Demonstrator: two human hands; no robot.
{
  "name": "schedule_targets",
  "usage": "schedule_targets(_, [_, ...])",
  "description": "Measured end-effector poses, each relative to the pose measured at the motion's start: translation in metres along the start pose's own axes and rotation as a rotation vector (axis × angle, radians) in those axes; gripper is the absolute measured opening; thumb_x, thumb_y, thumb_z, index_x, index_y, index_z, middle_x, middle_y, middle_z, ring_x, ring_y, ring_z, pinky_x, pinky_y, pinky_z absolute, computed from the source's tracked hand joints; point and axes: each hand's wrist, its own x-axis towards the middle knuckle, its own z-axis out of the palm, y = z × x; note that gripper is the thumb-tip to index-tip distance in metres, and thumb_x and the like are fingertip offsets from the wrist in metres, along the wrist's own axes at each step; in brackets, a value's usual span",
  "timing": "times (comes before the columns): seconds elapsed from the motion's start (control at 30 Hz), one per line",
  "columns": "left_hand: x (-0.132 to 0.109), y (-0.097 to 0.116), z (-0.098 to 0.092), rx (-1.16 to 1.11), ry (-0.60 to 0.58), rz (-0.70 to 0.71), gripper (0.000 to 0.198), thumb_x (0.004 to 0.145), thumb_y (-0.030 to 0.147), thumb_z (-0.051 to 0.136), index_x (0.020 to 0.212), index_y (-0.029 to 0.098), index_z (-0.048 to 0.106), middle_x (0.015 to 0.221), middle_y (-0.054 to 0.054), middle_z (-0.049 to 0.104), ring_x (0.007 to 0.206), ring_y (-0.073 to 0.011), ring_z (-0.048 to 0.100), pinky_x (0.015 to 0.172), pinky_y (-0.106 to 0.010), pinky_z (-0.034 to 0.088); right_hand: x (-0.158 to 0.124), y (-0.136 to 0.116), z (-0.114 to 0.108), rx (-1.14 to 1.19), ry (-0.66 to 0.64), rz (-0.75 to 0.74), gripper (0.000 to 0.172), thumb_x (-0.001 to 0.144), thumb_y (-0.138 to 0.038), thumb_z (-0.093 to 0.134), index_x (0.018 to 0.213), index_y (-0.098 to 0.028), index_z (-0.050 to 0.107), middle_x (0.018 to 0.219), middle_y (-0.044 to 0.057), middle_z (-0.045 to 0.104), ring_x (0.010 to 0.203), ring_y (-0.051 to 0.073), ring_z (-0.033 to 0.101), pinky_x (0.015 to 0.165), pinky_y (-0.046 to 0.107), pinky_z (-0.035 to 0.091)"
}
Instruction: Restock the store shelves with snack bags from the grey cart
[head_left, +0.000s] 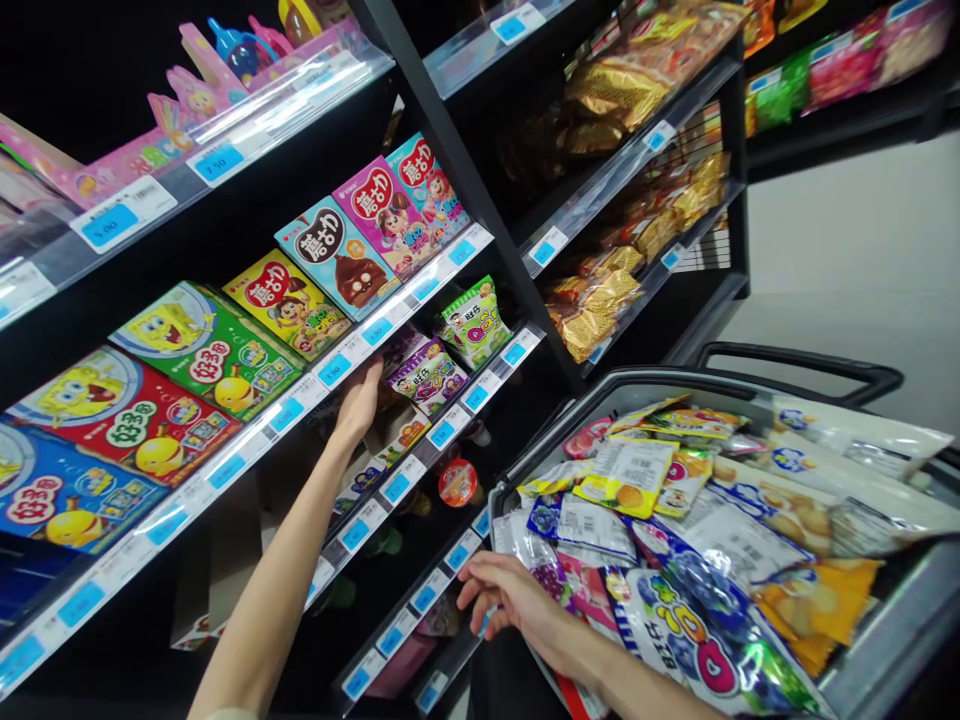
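Observation:
My left hand (359,400) reaches into the shelf bay under the row of snack boxes, fingers bent around the edge of a purple candy bag (429,376); the fingertips are hidden behind the shelf rail. A green candy bag (475,320) stands just right of it. My right hand (510,598) rests on the near corner of a grey shopping cart (885,640), fingers curled on the packets there, beside a blue and purple candy bag (694,640).
Black shelves (247,440) with blue price tags fill the left, holding cartoon snack boxes (210,345). Gold-wrapped packets (615,290) sit on the shelves further right. The cart is heaped with several snack bags; its black handle (810,362) is at the far side.

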Motion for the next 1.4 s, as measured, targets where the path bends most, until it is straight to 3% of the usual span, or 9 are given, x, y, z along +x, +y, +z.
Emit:
schedule_targets(0.13, [-0.018,0.017,0.004,0.068,-0.048,0.090,0.052,0.100,0.059,0.049,0.134,0.025,0.069,0.141,-0.007,0.066,0.137,-0.0302,0.057,0.124,-0.047,0.037,-0.002,-0.001,0.000,0.009,0.007,0.006,0.056,0.068,-0.064,0.071,0.094,-0.015,0.063,0.081,0.006,0.075,0.055,0.012,0.066,0.049,0.022,0.044])
schedule_targets(0.23, [-0.026,0.024,0.014,0.179,0.059,0.266,0.043,0.094,0.052,0.064,0.125,0.026,0.073,0.137,-0.008,0.067,0.131,-0.0288,0.060,0.118,-0.043,0.044,-0.003,-0.003,0.001,0.014,0.009,0.003,0.054,0.068,-0.063,0.071,0.094,-0.015,0.062,0.081,0.005,0.074,0.056,0.012,0.066,0.051,0.022,0.044])
schedule_targets(0.33, [-0.027,0.024,0.021,0.215,0.153,0.352,0.033,0.092,0.047,0.069,0.116,0.024,0.076,0.127,-0.009,0.069,0.121,-0.0264,0.064,0.110,-0.040,0.049,-0.004,-0.005,0.001,0.011,0.006,0.002,0.053,0.070,-0.062,0.071,0.093,-0.015,0.063,0.081,0.005,0.074,0.057,0.012,0.066,0.051,0.022,0.044])
schedule_targets(0.53, [-0.026,0.026,0.026,0.209,0.198,0.446,0.019,0.093,0.041,0.070,0.094,0.023,0.076,0.125,-0.008,0.069,0.119,-0.0252,0.065,0.105,-0.041,0.051,-0.003,-0.005,0.001,0.017,0.018,0.001,0.055,0.069,-0.063,0.072,0.094,-0.015,0.063,0.082,0.006,0.075,0.057,0.013,0.066,0.051,0.022,0.044])
schedule_targets(0.7, [-0.030,0.029,0.031,0.216,0.223,0.498,0.018,0.092,0.041,0.073,0.093,0.023,0.074,0.125,-0.009,0.069,0.118,-0.0266,0.062,0.105,-0.044,0.050,-0.003,-0.003,0.000,0.025,0.011,-0.007,0.053,0.072,-0.061,0.071,0.095,-0.014,0.063,0.083,0.007,0.075,0.058,0.013,0.066,0.051,0.022,0.044])
schedule_targets(0.9, [-0.020,0.029,0.036,0.214,0.210,0.434,0.020,0.096,0.036,0.065,0.089,0.020,0.073,0.103,-0.009,0.071,0.100,-0.0236,0.065,0.092,-0.037,0.052,-0.005,-0.003,0.000,0.030,-0.001,-0.015,0.050,0.074,-0.058,0.071,0.096,-0.014,0.064,0.083,0.006,0.074,0.058,0.012,0.066,0.053,0.023,0.044])
schedule_targets(1.0, [-0.003,0.028,0.039,0.195,0.175,0.216,0.020,0.095,0.036,0.062,0.090,0.020,0.073,0.095,-0.007,0.073,0.091,-0.0238,0.068,0.090,-0.035,0.052,-0.006,-0.002,-0.001,0.031,-0.001,-0.014,0.050,0.074,-0.057,0.072,0.097,-0.014,0.064,0.083,0.006,0.074,0.059,0.013,0.066,0.053,0.023,0.044])
schedule_targets(1.13, [0.022,0.026,0.046,0.188,0.194,-0.010,0.018,0.091,0.038,0.064,0.096,0.022,0.073,0.102,-0.007,0.076,0.102,-0.0284,0.068,0.097,-0.038,0.051,-0.006,-0.001,-0.002,0.032,-0.004,-0.022,0.048,0.075,-0.056,0.072,0.098,-0.014,0.065,0.084,0.007,0.074,0.060,0.013,0.066,0.053,0.023,0.044])
schedule_targets(1.4, [0.033,0.013,0.060,0.164,0.207,-0.005,0.016,0.090,0.036,0.062,0.099,0.025,0.069,0.108,-0.007,0.076,0.114,-0.0287,0.066,0.112,-0.041,0.043,-0.002,0.001,-0.004,0.048,-0.015,-0.025,0.046,0.075,-0.053,0.070,0.098,-0.014,0.065,0.084,0.008,0.075,0.059,0.014,0.067,0.052,0.023,0.044])
